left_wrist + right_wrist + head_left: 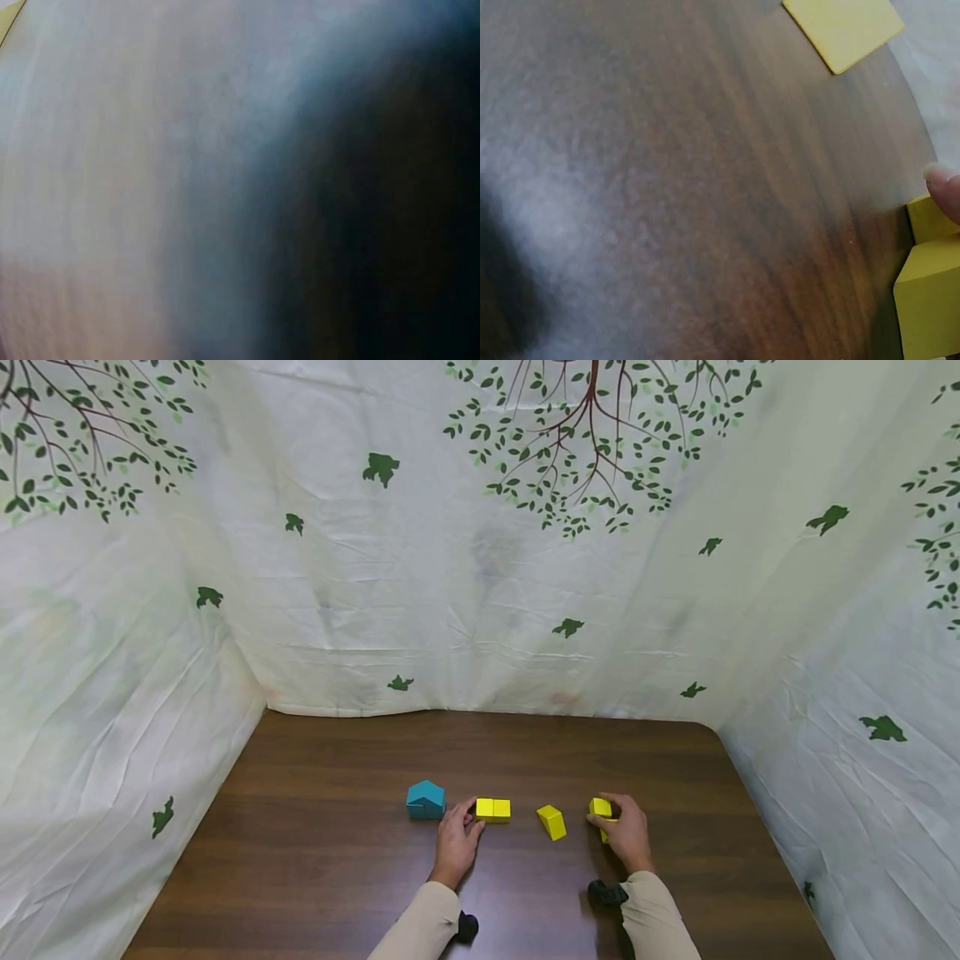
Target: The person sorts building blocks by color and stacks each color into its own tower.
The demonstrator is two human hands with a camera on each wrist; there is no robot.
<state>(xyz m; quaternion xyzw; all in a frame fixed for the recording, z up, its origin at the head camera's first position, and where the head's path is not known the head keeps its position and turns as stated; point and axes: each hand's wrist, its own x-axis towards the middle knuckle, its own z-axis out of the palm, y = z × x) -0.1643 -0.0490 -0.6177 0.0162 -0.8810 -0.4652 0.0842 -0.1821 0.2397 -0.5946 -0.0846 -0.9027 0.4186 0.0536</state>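
My left hand [456, 843] has its thumb and index finger at the left end of two yellow blocks [492, 811] that sit side by side, and pinches the nearer one. My right hand [628, 833] holds a yellow block [600, 807] between thumb and fingers. Another yellow block [605, 835] shows just below it, partly hidden by the hand. In the right wrist view a fingertip [943, 191] lies on a yellow block [924, 219], and a larger yellow block [930, 304] stands in front. The left wrist view is mostly blurred.
Between the hands a lone yellow block [552, 822] lies turned at an angle. Left of the left hand stand blue blocks [425, 800] with a peaked outline. The brown wooden table [337, 877] meets a leaf-printed white cloth [480, 677] at the back and sides.
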